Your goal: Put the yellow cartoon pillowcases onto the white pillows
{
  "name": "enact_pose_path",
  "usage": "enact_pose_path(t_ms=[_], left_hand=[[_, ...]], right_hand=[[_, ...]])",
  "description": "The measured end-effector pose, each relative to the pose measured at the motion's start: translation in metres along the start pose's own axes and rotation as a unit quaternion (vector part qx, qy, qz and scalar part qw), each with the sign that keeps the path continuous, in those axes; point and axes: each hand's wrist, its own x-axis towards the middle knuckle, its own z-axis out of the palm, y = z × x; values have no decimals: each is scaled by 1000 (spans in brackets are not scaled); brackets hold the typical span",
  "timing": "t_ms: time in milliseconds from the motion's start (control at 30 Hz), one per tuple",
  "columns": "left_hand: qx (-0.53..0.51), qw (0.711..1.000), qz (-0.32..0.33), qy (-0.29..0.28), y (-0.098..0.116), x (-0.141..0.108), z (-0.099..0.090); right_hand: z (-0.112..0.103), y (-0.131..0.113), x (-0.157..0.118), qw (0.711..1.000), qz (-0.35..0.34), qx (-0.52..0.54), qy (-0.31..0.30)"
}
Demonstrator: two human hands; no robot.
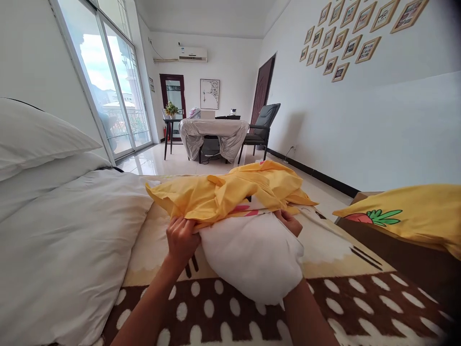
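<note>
A yellow pillowcase (223, 194) lies crumpled over the far end of a white pillow (252, 254), whose near part is bare. My left hand (182, 238) is closed on the left edge of the pillowcase's opening. At the right of the pillow, my right hand (290, 222) grips the pillowcase's other edge, its fingers partly hidden by the cloth. The pillow's near corner overlaps my right forearm. Beneath both lies a cream and brown blanket (205, 307) with white dots.
White pillows (65, 240) are stacked on the left. On the right, a yellow carrot-print pillow (414, 216) rests on a brown box (382, 240). Farther back stand a covered table (216, 127), a black chair (262, 127) and a potted plant (172, 109).
</note>
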Motion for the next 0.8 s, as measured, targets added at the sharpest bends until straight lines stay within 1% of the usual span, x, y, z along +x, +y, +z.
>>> enact_pose_path(t_ms=[33, 67, 100, 167, 200, 233, 267, 367, 400, 467, 533, 600, 667, 700, 767, 800], left_hand=[[13, 999, -33, 12, -9, 2, -1], [30, 997, -67, 9, -18, 5, -3], [51, 993, -104, -11, -27, 8, -7], [98, 978, -163, -82, -40, 15, -20], [115, 970, -176, -123, -42, 17, -28], [123, 963, -173, -166, -43, 19, -37], [117, 960, -155, -204, -42, 19, -46], [21, 962, -58, -267, -34, 18, -72], [-24, 961, -29, -274, -32, 18, -80], [-106, 955, 6, -277, -30, 18, -90], [-161, 943, 17, -291, -32, 19, -95], [-196, 933, 14, -300, -34, 22, -94], [-195, 936, 2, -294, -30, 23, -88], [-173, 942, -13, -287, -26, 23, -83], [-99, 961, -52, -255, -15, 21, -70], [-60, 970, -70, -226, -9, 19, -63]], right_hand=[[7, -6, -10, 1000, 9, 13, -6], [14, -12, -22, 999, 19, 29, -13], [21, -19, -33, 998, 28, 45, -19], [32, -32, -53, 996, 38, 74, -30], [36, -37, -60, 995, 38, 82, -33], [38, -40, -64, 995, 38, 86, -34], [38, -42, -66, 995, 39, 89, -33], [35, -36, -57, 994, 52, 90, -20], [33, -33, -52, 994, 57, 90, -14], [30, -26, -43, 993, 69, 91, -7], [28, -21, -37, 992, 82, 96, 0], [28, -18, -33, 991, 90, 102, 10], [28, -17, -33, 990, 93, 102, 15], [28, -16, -33, 991, 92, 99, 16], [29, -15, -34, 992, 87, 95, 15], [29, -16, -35, 992, 86, 94, 13]])
